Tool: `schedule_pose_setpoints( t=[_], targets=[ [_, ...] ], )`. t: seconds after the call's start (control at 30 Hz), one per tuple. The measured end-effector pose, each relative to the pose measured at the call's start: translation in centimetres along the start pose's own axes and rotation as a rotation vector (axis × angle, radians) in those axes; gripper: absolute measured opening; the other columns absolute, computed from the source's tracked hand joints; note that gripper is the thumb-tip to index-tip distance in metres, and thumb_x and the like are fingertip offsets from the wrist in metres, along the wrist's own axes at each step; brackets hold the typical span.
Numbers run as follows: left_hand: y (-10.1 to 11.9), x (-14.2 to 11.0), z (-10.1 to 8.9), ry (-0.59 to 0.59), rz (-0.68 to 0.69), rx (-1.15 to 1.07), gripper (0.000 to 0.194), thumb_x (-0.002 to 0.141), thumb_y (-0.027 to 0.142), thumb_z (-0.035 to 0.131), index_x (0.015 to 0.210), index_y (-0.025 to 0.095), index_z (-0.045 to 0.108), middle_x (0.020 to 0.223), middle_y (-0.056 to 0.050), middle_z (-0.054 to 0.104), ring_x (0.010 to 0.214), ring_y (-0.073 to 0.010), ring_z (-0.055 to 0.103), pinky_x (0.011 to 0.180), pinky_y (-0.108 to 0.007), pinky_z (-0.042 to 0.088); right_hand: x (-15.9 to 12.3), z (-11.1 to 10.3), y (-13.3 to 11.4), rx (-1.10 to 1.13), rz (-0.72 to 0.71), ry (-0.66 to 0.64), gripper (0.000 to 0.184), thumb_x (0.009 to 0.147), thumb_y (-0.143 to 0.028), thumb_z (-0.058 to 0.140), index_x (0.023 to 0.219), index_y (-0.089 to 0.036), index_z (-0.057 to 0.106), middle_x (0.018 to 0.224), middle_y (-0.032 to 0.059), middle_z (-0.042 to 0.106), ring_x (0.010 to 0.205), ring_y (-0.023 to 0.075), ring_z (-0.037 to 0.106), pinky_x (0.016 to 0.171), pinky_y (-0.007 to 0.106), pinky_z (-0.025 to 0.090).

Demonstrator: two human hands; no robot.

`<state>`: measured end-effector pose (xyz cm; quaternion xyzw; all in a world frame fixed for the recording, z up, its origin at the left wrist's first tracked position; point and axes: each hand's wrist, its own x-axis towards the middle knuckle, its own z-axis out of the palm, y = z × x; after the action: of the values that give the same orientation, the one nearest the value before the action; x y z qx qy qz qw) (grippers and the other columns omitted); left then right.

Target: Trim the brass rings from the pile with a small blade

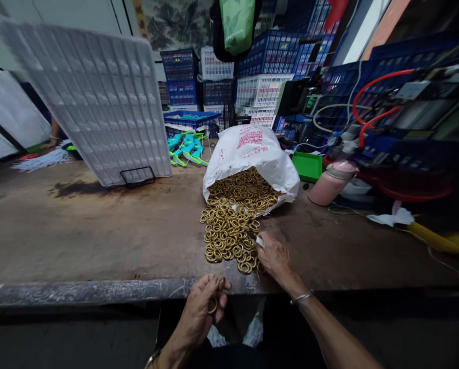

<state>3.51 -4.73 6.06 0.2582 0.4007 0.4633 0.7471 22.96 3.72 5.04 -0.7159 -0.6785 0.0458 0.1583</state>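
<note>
Several brass-coloured rings [229,230] spill in a heap from the mouth of a white sack [248,148] onto the table. In front of the table edge, my left hand [204,305] is closed with a brass ring [213,306] in its fingers. My right hand [274,258] reaches to the right side of the heap, its fingers curled down among the rings. A small white piece [259,241] shows at those fingers, with something dark beside it. What the right fingertips grip is hidden.
A ribbed translucent panel [110,102] stands in a black wire holder [137,176] at left. Turquoise and green plastic pieces [187,146] lie behind. On the right are a green tray [307,166], a pink bottle [332,182] and a machine with red hoses [362,115]. Stacked crates [264,92] fill the back.
</note>
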Motion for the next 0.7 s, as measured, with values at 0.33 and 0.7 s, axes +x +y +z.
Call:
schedule_pose_setpoints(
  t=[0.33, 0.7],
  targets=[
    [0.0, 0.8, -0.9, 0.006, -0.126, -0.216, 0.024, 0.072, 0.034, 0.059, 0.084, 0.014, 0.055, 0.068, -0.001, 0.055, 0.052, -0.0080, 0.050, 0.039, -0.015, 0.031, 0.3, 1.5, -0.4, -0.005, -0.062, -0.056, 0.012, 0.079, -0.020, 0.041, 0.079, -0.021, 0.052, 0.081, 0.0030, 0.062, 0.067, 0.0135, 0.055, 0.053, 0.024, 0.023],
    [0.0, 2.7, -0.6, 0.059, 0.173, 0.119, 0.028, 0.069, 0.035, 0.062, 0.087, 0.016, 0.053, 0.060, 0.004, 0.050, 0.044, -0.0052, 0.042, 0.034, -0.013, 0.029, -1.2, 0.1, -3.7, 0.644, -0.128, -0.233, 0.019, 0.074, -0.030, 0.042, 0.060, -0.019, 0.045, 0.054, -0.0049, 0.043, 0.053, 0.0091, 0.040, 0.052, 0.020, 0.029]
  ],
)
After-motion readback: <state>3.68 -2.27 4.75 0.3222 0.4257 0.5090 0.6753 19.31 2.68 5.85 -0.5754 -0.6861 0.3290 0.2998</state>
